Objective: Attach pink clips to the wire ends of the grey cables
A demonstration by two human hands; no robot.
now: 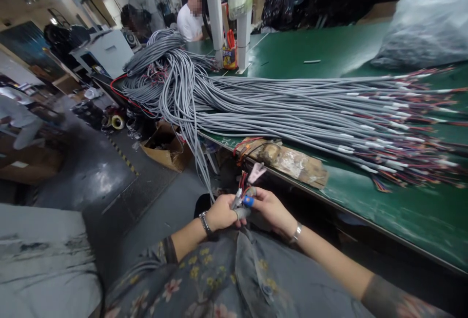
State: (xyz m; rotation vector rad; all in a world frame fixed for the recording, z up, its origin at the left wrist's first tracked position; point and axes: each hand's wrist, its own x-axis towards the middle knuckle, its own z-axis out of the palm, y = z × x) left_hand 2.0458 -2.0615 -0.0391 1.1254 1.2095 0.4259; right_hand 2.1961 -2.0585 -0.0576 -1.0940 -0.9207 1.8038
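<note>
My left hand [220,212] is closed round the end of a grey cable [203,171] that hangs down from the bench. Thin coloured wires [243,181] stick up from that end, between my hands. My right hand [271,210] is closed too, pinching the wire ends; a blue cap [248,201] sits on its thumb or fingertip. Both hands are over my lap, just below the front edge of the green bench [402,210]. A big bundle of grey cables [278,108] lies across the bench, its stripped coloured ends [413,132] fanning out to the right.
A worn cardboard pad [292,162] is fixed at the bench edge above my hands. An open cardboard box [166,149] and tape rolls [117,122] lie on the floor to the left. A white post [243,20] and a plastic bag [427,25] stand on the bench. A person in white [189,21] sits far back.
</note>
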